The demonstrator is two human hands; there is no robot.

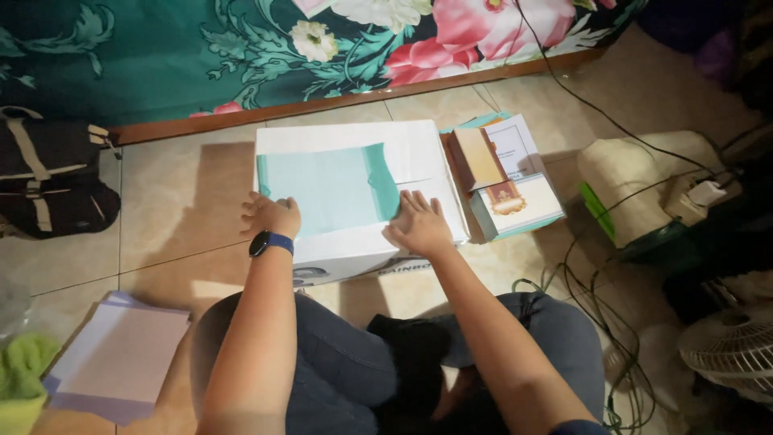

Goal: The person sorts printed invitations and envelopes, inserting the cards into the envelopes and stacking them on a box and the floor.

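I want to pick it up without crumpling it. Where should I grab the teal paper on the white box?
Probably the teal paper by its right edge, from the right: that edge curls up off the white box, and the rest lies flat.

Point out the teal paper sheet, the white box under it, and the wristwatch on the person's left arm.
teal paper sheet point(330, 189): head view, middle of the sheet.
white box point(427, 149): head view, bare top near its right edge.
wristwatch point(261, 242): head view, its dark face at the left wrist.

head cam | looks steeply down and forward over knees | close to box point(354, 153) on floor point(177, 209) | single view
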